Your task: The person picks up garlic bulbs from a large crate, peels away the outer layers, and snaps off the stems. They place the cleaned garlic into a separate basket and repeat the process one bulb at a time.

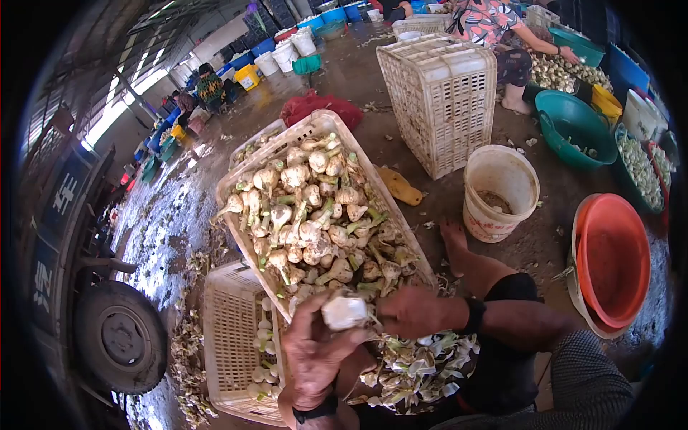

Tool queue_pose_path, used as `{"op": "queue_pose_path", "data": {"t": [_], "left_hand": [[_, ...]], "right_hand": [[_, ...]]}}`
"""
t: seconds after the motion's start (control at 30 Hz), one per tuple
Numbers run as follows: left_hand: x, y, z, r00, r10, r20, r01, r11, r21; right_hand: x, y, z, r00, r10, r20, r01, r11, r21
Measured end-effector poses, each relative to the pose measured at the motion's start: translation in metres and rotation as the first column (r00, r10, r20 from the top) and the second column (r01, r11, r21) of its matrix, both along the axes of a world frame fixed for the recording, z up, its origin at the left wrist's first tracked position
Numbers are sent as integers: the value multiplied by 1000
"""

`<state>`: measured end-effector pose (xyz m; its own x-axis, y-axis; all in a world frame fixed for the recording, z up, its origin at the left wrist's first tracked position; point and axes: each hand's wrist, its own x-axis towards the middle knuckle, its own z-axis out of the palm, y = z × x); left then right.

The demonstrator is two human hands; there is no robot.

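My left hand [315, 351] is closed around a white, peeled garlic bulb [345, 313] just below the near edge of a crate. Right beside the bulb, my right hand [414, 311] has its fingers curled; what they hold is blurred and hidden. The tilted crate [419, 251] is heaped with unpeeled garlic bulbs [295, 175] with stems and roots. A lower crate [228, 337] at the left holds several white bulbs [265, 335]. Under my hands lies a pile of peeled skins and leaves [416, 369].
A white bucket [502, 218], stacked crates [444, 93], red basin [615, 258] and green basin [573, 129] stand to the right. A yellow object [398, 186] lies on the floor. Other people sit at the upper right and upper left. A vehicle wheel [120, 337] is at left.
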<state>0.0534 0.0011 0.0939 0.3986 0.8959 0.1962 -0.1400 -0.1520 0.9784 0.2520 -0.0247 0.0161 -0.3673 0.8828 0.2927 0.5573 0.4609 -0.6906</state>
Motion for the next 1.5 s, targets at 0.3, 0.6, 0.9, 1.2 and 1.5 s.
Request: {"op": "queue_pose_path", "data": {"t": [0.3, 0.6, 0.9, 1.2, 1.5], "left_hand": [[-22, 10, 2, 913, -19, 407, 93, 982, -162], [-21, 7, 3, 937, -18, 349, 89, 978, -190], [-13, 4, 9, 967, -73, 243, 131, 965, -229], [-9, 4, 5, 990, -79, 120, 104, 971, -216], [-18, 7, -2, 903, -140, 406, 270, 920, -284]], "right_hand": [[-14, -14, -29, 919, 361, 157, -346, 931, -114], [5, -8, 43, 801, 100, -590, -285, 931, -229], [10, -7, 32, 832, 225, -508, -276, 961, -27], [10, -4, 24, 926, 261, -274, -212, 958, 195], [13, -16, 50, 761, 160, -629, -368, 905, -215]]}}
